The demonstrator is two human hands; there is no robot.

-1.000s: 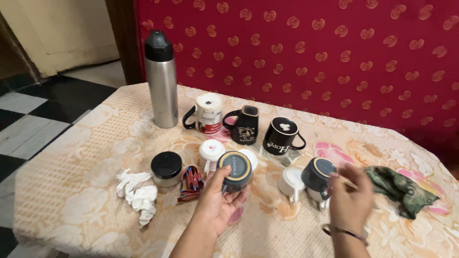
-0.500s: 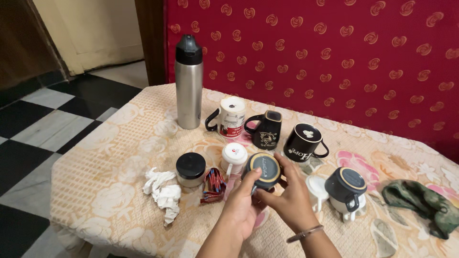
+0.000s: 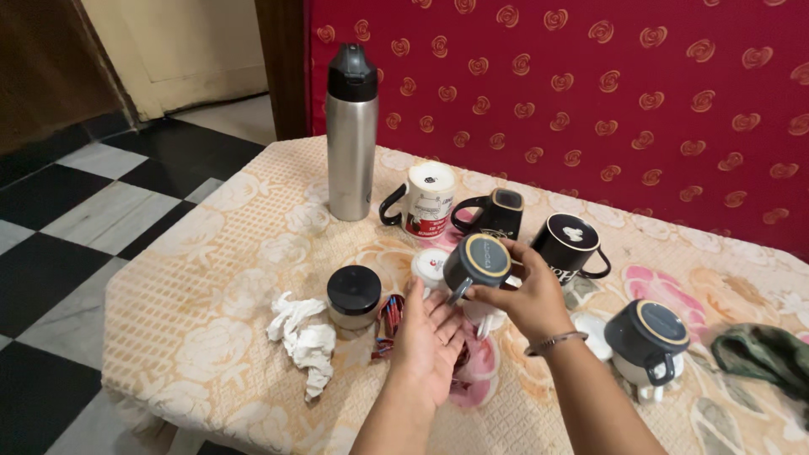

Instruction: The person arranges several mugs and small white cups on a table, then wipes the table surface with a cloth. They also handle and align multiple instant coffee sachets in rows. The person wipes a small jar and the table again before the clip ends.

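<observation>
My right hand (image 3: 524, 297) holds a dark grey mug (image 3: 475, 261) upside down, its gold-ringed base facing up, lifted just above the table. My left hand (image 3: 428, 340) hangs open just below and to the left of the mug, palm up, fingers spread, not touching it. A small white cup (image 3: 431, 264) sits upside down right behind the held mug. Red sachets (image 3: 390, 313) lie beside my left hand.
A steel bottle (image 3: 351, 135) stands at the back left. Three mugs, white (image 3: 428, 200), black square (image 3: 499, 214) and black round (image 3: 570, 244), stand inverted in a row. A black-lidded jar (image 3: 353, 296), crumpled tissue (image 3: 302, 339), another grey mug (image 3: 649, 334) and a green cloth (image 3: 763, 354) lie around.
The grey mug has passed from my left hand to my right hand and risen a little. My left hand has let go and opened below it.
</observation>
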